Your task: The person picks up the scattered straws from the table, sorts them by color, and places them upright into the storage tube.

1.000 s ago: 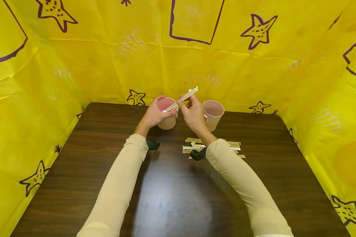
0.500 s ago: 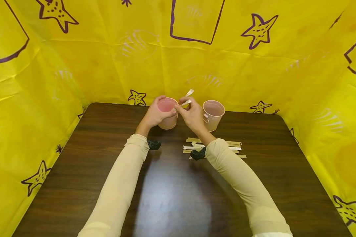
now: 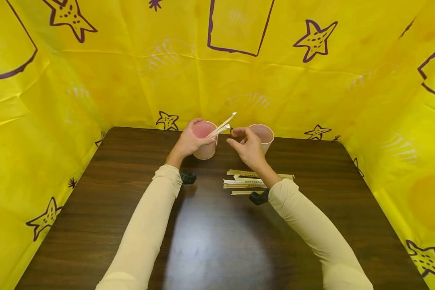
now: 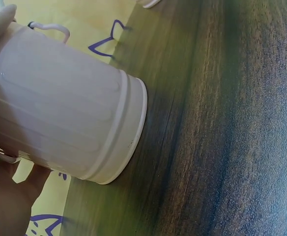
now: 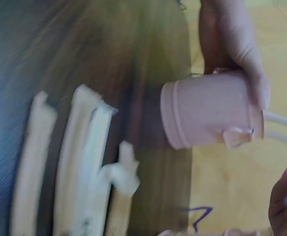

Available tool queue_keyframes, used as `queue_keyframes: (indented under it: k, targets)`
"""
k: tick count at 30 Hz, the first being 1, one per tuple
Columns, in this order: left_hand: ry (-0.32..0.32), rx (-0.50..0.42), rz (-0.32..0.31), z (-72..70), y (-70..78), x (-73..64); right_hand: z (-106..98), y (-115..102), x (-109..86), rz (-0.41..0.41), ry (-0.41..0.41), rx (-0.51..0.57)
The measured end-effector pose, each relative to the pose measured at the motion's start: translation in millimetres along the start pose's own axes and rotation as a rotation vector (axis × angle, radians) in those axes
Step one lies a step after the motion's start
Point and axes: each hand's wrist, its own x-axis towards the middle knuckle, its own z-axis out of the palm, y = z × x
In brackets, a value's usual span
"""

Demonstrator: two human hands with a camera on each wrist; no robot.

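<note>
My left hand (image 3: pixel 189 141) grips a small pale pink bucket (image 3: pixel 205 153) by its side and rim, at the back of the table. In the left wrist view the bucket's ribbed wall (image 4: pixel 65 98) and wire handle show, its base at the tabletop. Two slim paper-wrapped sticks (image 3: pixel 222 123) stand in the bucket, leaning out over its right rim. Just right of them is my right hand (image 3: pixel 250 148), fingers loosely bent and holding nothing. The right wrist view shows its fingertips (image 5: pixel 283 194) apart from the bucket.
A second pink bucket (image 3: pixel 262 132) stands behind my right hand, partly hidden by it. Several paper-wrapped sticks (image 3: pixel 244 182) lie side by side on the dark wooden table (image 3: pixel 217 237), below my right wrist. Yellow patterned cloth (image 3: pixel 199 88) rises behind and beside the table.
My right hand has lowered the stick into the left bucket, let go and drawn back to the right. Two sticks now lean at its rim; my left hand keeps its grip.
</note>
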Motion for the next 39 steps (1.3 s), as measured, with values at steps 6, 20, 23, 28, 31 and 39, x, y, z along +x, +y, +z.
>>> queue_keyframes:
  k: [6, 20, 23, 28, 31, 39]
  targets:
    - [0.003, -0.001, 0.004, 0.5, -2.1, 0.6, -18, 14, -24.2, -0.006, -0.12, -0.112]
    - [-0.003, -0.01, 0.013, 0.9, -2.2, 0.1, -47, 42, -68.2, -0.036, -0.337, -0.427]
    - [0.0, -0.009, 0.009, 0.2, -1.0, -1.0, -49, 48, -71.8, -0.042, -0.348, -0.444]
    - [0.002, -0.005, 0.004, 0.5, -1.1, -0.8, -47, 57, -75.2, -0.046, -0.369, -0.455]
    - [0.005, -0.008, 0.003, 1.0, -0.9, -0.7, -45, 61, -76.4, -0.058, -0.368, -0.468]
    - [0.007, -0.005, -0.008, 1.0, 0.1, -0.5, -39, 68, -76.6, -0.04, -0.383, -0.479]
